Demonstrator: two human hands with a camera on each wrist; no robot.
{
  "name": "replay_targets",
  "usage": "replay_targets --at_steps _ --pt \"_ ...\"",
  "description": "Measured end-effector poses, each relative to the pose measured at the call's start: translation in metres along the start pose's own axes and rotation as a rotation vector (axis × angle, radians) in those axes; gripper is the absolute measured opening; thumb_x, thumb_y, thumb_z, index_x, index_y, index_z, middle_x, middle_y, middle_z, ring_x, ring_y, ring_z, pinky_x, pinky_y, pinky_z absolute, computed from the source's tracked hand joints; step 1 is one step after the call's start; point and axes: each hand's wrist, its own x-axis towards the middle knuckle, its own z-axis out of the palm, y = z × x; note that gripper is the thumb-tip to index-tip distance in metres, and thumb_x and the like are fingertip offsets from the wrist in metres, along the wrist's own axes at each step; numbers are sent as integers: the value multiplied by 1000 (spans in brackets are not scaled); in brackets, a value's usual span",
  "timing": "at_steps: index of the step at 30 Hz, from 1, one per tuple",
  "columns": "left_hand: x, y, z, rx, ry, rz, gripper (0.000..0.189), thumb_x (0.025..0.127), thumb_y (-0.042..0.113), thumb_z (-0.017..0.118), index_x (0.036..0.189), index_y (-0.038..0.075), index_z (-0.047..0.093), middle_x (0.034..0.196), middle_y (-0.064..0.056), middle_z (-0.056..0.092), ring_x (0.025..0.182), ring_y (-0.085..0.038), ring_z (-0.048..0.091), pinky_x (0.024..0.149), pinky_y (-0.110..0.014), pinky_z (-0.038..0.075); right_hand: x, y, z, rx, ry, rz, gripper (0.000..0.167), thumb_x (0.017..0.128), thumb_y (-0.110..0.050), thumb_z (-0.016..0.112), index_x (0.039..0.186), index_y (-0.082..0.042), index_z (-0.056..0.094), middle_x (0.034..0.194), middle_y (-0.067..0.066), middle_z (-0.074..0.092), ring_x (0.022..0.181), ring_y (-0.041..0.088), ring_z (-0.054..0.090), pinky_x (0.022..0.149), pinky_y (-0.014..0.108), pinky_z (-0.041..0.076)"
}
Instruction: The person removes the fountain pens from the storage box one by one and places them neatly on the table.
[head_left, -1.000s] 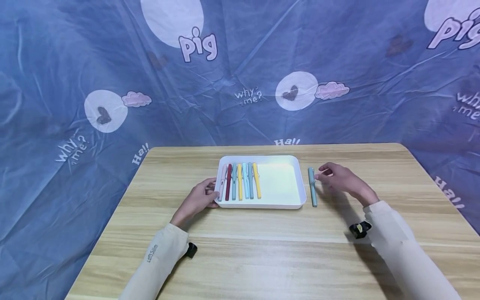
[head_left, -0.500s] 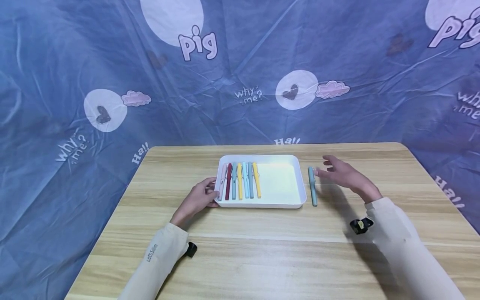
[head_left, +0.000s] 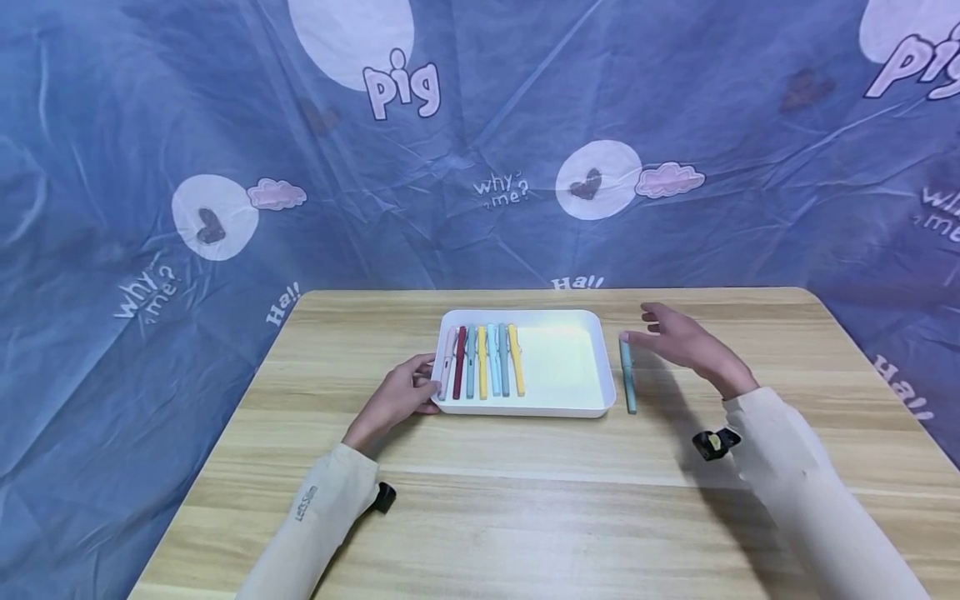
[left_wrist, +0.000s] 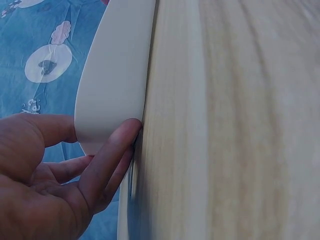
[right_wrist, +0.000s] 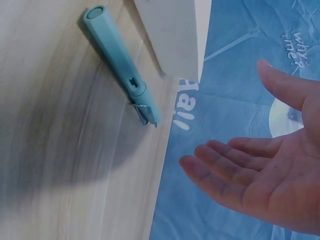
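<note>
Our left hand (head_left: 401,393) grips the tray (head_left: 566,367), and our right hand (head_left: 686,340) hovers, thumb wide from fingers, near the loose pen (head_left: 628,383)!

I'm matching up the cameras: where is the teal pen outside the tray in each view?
Head: the teal pen lies right of centre, just right of the white tray.
Left wrist: not in it.
Right wrist: upper left, slanting down to the right.
Shared landmark: the white tray.

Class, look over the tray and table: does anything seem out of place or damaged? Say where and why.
One teal pen lies on the table, just right of the white tray, while seven pens sit in a row inside. Nothing looks spilled or broken.
</note>
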Motion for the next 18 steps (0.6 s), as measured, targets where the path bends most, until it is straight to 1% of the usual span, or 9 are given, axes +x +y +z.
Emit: replay_targets --at_steps 8,11,18 --pt "1 -1 0 4 3 -1 59 100 -3 57 157 2 41 129 -24 60 101 -27 70 76 -35 67 4 -12 4 -7 -3 -22 85 107 -35 58 157 18 13 156 44 25 141 61 30 117 70 34" --pt "1 0 1 5 6 -2 59 100 -2 58 157 2 41 129 -24 60 101 -27 70 76 -35 67 6 -17 6 -12 -1 -31 84 107 -34 59 157 17 15 156 43 27 141 60 31 117 69 35" --pt "1 -1 1 15 18 -11 58 101 -1 59 156 3 42 130 -23 61 104 -27 70 76 -34 67 13 -30 11 -14 -18 -37 86 106 -35 61 158 16 15 156 42 28 142 58 34 116 67 37"
